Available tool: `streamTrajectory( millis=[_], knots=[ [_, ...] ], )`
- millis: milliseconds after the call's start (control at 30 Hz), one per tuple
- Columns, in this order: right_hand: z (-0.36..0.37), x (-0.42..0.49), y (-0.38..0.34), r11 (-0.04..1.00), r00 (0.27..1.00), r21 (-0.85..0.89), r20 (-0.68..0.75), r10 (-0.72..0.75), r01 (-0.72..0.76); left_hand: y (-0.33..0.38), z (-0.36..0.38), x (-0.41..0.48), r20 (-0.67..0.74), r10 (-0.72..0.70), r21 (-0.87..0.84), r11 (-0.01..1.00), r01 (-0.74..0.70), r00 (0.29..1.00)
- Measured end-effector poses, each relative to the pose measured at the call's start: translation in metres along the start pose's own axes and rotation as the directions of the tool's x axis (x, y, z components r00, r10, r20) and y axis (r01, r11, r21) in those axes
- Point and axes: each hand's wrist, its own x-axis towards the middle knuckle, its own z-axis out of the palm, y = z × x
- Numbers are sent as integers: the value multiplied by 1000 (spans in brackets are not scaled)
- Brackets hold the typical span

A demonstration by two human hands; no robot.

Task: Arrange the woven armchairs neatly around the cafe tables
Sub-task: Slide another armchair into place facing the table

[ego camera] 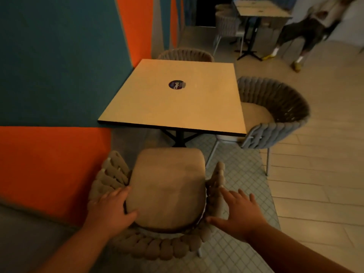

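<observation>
Near orange-and-teal wall, just short of cafe table (173, 95): nearest woven armchair (165, 190), probably light, soft rope over stiff frame, best pushed by curved back rim, with left hand (110, 207) fingers laid loosely together on it and right hand (238, 211) fingers spread at its right arm.

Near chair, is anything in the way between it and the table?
Nothing visible. Only floor lies between the near chair and the table edge; the black pedestal stands under the table, straight ahead of the seat.
</observation>
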Motion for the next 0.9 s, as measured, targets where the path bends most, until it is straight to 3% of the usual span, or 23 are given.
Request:
streamTrajectory(
  millis=[200,333,400,467,533,600,633,767,900],
  knots=[
    [31,2,-26,989,992,90,-23,122,-119,-26,15,29,-27,47,-15,999,-47,999],
    [62,22,-49,937,967,256,-29,255,-239,-58,38,54,-30,-164,-198,968,155,986],
    [75,39,-53,775,912,537,-27,410,-333,-72,56,72,-38,-314,-325,901,286,949],
    [86,59,-55,500,814,776,29,581,-384,-79,73,86,-3,-495,-475,765,435,869],
    [102,77,-54,212,699,884,162,697,-416,-83,83,99,119,-664,-623,529,576,738],
    [117,89,-52,78,637,890,258,726,-450,-88,94,108,246,-731,-690,330,645,637],
    [128,95,-49,95,623,872,264,736,-481,-94,105,110,259,-737,-686,314,656,624],
    [142,105,-45,253,595,805,148,790,-536,-113,135,108,130,-737,-661,434,612,663],
    [152,108,-36,313,621,785,113,776,-534,-125,140,106,114,-691,-723,435,537,714]
  ],
)
